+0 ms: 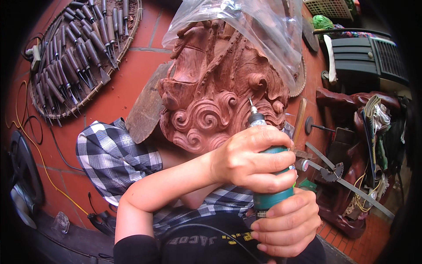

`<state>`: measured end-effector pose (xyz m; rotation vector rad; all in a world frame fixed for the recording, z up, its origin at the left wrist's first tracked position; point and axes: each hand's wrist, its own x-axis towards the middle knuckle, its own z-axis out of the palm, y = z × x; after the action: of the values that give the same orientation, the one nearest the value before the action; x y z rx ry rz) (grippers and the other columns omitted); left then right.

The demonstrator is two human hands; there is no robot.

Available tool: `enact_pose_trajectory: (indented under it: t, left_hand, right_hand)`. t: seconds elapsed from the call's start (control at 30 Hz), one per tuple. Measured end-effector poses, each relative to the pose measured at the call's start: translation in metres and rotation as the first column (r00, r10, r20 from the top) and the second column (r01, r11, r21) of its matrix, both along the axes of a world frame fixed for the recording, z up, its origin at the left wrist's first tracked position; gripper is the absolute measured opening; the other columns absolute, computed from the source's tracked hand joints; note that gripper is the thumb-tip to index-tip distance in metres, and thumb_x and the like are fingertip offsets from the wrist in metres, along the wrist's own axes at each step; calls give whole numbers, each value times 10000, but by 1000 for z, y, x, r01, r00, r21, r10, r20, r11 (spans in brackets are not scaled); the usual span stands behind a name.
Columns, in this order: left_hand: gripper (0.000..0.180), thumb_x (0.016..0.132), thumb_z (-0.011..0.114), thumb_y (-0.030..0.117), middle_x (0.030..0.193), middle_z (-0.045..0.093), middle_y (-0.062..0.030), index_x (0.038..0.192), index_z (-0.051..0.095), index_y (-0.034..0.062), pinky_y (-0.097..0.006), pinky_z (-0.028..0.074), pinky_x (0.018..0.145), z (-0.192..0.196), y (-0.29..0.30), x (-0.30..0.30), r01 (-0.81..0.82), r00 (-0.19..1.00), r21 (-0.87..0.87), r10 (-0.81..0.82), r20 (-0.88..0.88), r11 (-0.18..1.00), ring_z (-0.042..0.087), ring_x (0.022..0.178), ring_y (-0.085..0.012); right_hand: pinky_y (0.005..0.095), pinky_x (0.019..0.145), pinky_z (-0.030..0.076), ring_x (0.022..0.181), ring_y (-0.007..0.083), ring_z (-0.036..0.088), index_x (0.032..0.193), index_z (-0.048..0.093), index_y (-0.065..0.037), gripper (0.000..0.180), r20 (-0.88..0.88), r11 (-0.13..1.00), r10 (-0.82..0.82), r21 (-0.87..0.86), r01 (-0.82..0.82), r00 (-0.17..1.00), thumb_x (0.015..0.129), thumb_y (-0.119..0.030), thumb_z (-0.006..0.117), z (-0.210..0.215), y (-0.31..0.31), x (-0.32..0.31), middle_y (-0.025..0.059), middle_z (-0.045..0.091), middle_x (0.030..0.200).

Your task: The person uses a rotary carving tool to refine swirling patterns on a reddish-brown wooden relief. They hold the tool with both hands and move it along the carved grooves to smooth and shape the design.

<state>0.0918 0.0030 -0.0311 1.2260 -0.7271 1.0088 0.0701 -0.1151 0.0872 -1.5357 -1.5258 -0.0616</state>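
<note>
A teal die grinder [273, 199] with a thin metal bit slants up across the front of me. My left hand [255, 156] wraps round its forward body, the forearm crossing from the lower left. Lower down, my right hand [288, 224] grips the rear of the grinder. The bit's tip reaches the scrollwork at the right side of a reddish-brown wood carving [206, 115]; whether it touches the wood I cannot tell. Curled swirls cover the carving's near face. Clear plastic sheeting [281, 46] drapes over its far end.
At the far left, a round woven tray [79, 103] holds many dark-handled carving chisels [85, 50]. A flat wooden board [147, 105] leans beside the carving. On the right are a dark wooden stand [351, 220], a metal square-like tool [332, 174] and a grey case [354, 55]. A yellow cord [41, 154] crosses the red tiles.
</note>
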Motion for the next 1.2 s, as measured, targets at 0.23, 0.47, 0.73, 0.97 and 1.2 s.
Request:
enact_pose_trajectory:
  t: [0.23,0.47,0.73,0.97,1.2]
  left_hand:
    - [140,800,716,140,970,729,-63,938,693,142,-375,562,663,-1,0,2,8,998,-8,-9,-61,1000,703,926,-300]
    - [171,768,729,123,975,722,-50,933,690,151,-367,571,683,1,-1,3,13,995,-19,-15,-95,1000,703,922,-289]
    - [187,746,737,119,977,708,-52,926,690,141,-368,572,701,2,1,8,40,996,-29,-42,-83,999,698,932,-284]
    - [213,734,740,111,979,705,-53,938,688,143,-369,572,706,0,1,3,31,995,-28,-33,-99,999,695,931,-282]
    - [198,745,739,116,977,714,-48,934,689,148,-367,573,707,-1,2,-1,33,993,-28,-36,-111,999,695,921,-278]
  right_hand:
    - [240,725,492,740,102,738,862,697,-159,298,-15,998,-61,-13,61,998,956,-441,706,-2,1,1,-35,762,793]
    - [236,732,479,739,92,734,898,692,-180,291,-18,995,-88,-55,87,996,951,-465,710,1,-1,3,-49,765,803]
    - [342,632,594,730,235,747,887,655,-44,379,-143,992,-73,-108,58,987,1002,-405,658,14,10,5,99,747,806]
    - [344,635,589,718,229,745,905,655,-48,390,-157,990,-49,-140,27,986,1004,-425,653,14,8,6,91,745,796]
    - [243,758,471,739,87,732,895,693,-183,295,-52,991,-108,-81,104,993,938,-473,726,2,-2,-2,-58,763,811]
